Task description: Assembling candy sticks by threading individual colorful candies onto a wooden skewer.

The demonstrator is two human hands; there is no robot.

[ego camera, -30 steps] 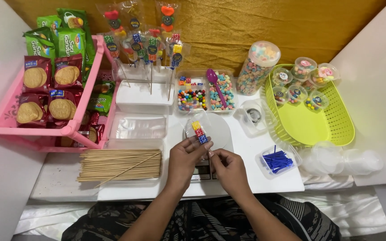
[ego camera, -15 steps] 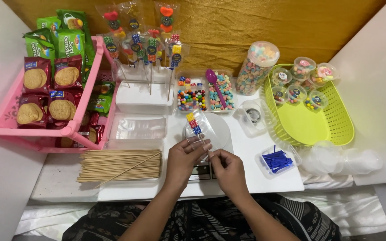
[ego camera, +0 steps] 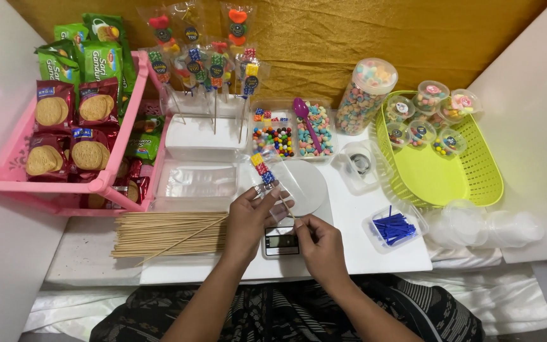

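Over the white desk [ego camera: 362,247], the left hand [ego camera: 251,218] has its fingers closed on a wrapped candy skewer [ego camera: 267,174] tilted above the scale [ego camera: 283,240], while the right hand [ego camera: 321,244] pinches the skewer's lower end, beside the bare sticks [ego camera: 166,231].
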